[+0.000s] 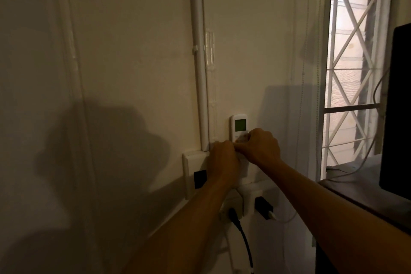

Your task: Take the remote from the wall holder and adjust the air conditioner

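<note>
A white remote (239, 124) with a greenish screen stands upright against the cream wall, its lower half hidden behind my hands. The wall holder (244, 169) shows only as a pale strip below my fingers. My right hand (262, 145) is curled over the remote's button area from the right, fingers closed on it. My left hand (222, 160) is pressed against the wall at the holder's left side, fingers wrapped round the remote's lower body or the holder; I cannot tell which. The air conditioner is out of view.
A white conduit pipe (199, 62) runs down the wall to a switch box (192, 173). Below the hands is a white socket block (249, 200) with a black plug and cable (241, 231) and a charger (263, 208). A barred window (353, 69) and a dark screen (398, 107) stand at the right.
</note>
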A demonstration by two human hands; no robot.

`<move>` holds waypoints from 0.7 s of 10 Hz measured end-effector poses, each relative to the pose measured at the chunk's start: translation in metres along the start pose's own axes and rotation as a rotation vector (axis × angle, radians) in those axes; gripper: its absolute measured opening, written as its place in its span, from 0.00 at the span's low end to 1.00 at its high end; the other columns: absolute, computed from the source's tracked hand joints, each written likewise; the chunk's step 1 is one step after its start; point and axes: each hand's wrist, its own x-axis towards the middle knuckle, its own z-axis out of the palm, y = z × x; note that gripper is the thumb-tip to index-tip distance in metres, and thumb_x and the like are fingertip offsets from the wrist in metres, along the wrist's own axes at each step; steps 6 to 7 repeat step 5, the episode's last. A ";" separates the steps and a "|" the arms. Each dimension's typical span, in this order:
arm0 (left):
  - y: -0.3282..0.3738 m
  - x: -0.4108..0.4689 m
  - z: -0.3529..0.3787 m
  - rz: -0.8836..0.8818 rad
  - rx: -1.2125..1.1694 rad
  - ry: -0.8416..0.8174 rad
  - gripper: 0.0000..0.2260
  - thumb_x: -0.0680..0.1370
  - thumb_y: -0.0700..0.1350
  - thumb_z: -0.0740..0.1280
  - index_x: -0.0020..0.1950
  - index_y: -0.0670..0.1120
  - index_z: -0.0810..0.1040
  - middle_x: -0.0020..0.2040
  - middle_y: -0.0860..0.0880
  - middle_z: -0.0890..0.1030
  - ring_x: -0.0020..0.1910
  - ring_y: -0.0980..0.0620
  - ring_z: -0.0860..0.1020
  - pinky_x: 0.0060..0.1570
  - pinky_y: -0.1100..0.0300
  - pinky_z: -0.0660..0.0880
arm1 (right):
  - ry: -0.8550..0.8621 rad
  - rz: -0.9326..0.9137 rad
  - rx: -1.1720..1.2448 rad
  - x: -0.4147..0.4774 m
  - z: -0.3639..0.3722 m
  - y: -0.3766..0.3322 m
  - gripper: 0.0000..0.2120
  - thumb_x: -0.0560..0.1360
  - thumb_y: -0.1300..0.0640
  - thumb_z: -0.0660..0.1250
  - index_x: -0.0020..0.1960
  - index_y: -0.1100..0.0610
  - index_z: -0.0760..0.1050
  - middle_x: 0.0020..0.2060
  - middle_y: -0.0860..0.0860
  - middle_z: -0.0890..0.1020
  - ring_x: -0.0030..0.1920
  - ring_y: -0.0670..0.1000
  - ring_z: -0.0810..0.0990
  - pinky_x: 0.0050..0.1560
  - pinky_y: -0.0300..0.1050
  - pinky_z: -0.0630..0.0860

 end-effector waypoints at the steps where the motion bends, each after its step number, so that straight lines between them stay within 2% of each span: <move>1: 0.001 -0.002 -0.002 -0.004 -0.003 -0.005 0.07 0.79 0.41 0.63 0.51 0.40 0.79 0.52 0.41 0.81 0.48 0.48 0.80 0.42 0.60 0.75 | -0.020 0.000 0.008 -0.005 -0.001 0.002 0.22 0.65 0.42 0.75 0.47 0.60 0.80 0.39 0.54 0.82 0.35 0.50 0.79 0.26 0.36 0.68; 2: 0.001 -0.005 -0.005 -0.015 0.030 -0.028 0.07 0.78 0.42 0.64 0.53 0.40 0.79 0.53 0.41 0.81 0.50 0.46 0.81 0.47 0.56 0.79 | -0.056 -0.018 0.008 -0.010 -0.003 0.006 0.21 0.66 0.42 0.74 0.47 0.59 0.79 0.38 0.52 0.81 0.34 0.49 0.78 0.26 0.37 0.67; 3: -0.002 -0.008 -0.008 -0.016 0.064 -0.074 0.08 0.78 0.43 0.65 0.52 0.39 0.79 0.53 0.40 0.81 0.50 0.45 0.81 0.48 0.54 0.79 | -0.088 -0.017 -0.022 -0.021 -0.003 0.012 0.19 0.68 0.40 0.71 0.41 0.56 0.75 0.36 0.51 0.78 0.32 0.47 0.75 0.26 0.37 0.65; 4: -0.003 -0.014 -0.008 0.001 0.046 -0.075 0.09 0.78 0.44 0.65 0.51 0.39 0.80 0.51 0.39 0.82 0.48 0.45 0.82 0.45 0.56 0.79 | -0.024 -0.036 -0.025 -0.033 0.000 0.023 0.20 0.73 0.42 0.66 0.51 0.59 0.76 0.40 0.50 0.77 0.35 0.47 0.75 0.27 0.37 0.65; 5: -0.007 -0.026 -0.005 -0.007 0.014 -0.124 0.07 0.77 0.44 0.66 0.46 0.41 0.80 0.49 0.40 0.83 0.46 0.46 0.82 0.44 0.58 0.79 | 0.094 -0.059 0.047 -0.053 0.011 0.032 0.16 0.72 0.45 0.68 0.52 0.57 0.75 0.43 0.51 0.79 0.39 0.48 0.76 0.33 0.39 0.70; 7: -0.007 -0.026 -0.005 -0.007 0.014 -0.124 0.07 0.77 0.44 0.66 0.46 0.41 0.80 0.49 0.40 0.83 0.46 0.46 0.82 0.44 0.58 0.79 | 0.094 -0.059 0.047 -0.053 0.011 0.032 0.16 0.72 0.45 0.68 0.52 0.57 0.75 0.43 0.51 0.79 0.39 0.48 0.76 0.33 0.39 0.70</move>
